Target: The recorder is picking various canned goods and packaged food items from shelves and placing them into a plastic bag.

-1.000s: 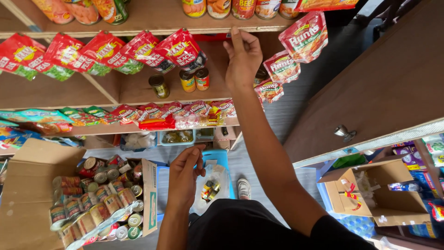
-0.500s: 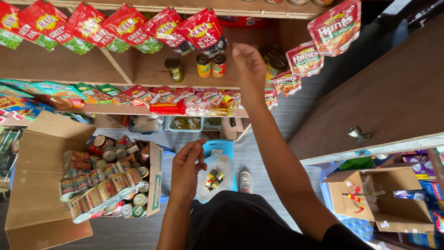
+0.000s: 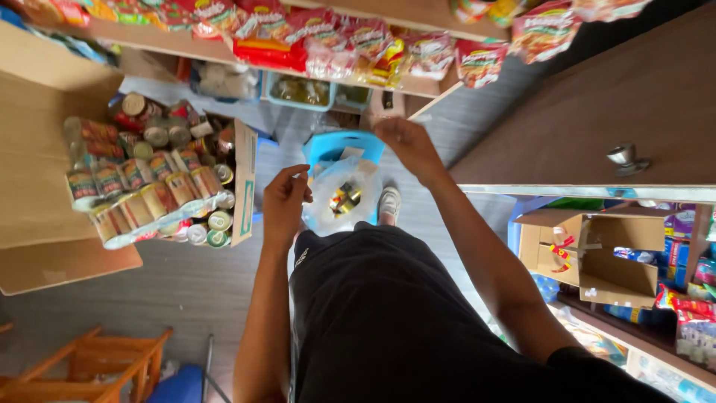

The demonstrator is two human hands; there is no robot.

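Clear plastic bag [image 3: 339, 195] hangs mouth-up, pinched by the left hand [image 3: 286, 200]; right hand [image 3: 406, 143] loosely curled, empty.

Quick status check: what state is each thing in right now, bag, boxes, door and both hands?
Left hand: closed, pinching the rim of the clear plastic bag.
Clear plastic bag: held open, a few small cans inside.
Right hand: empty, above the bag, fingers loosely curled.
Big cardboard box: flaps open, full of cans, partly shrink-wrapped.
Small cardboard box: open.
Brown door: ajar, knob showing.
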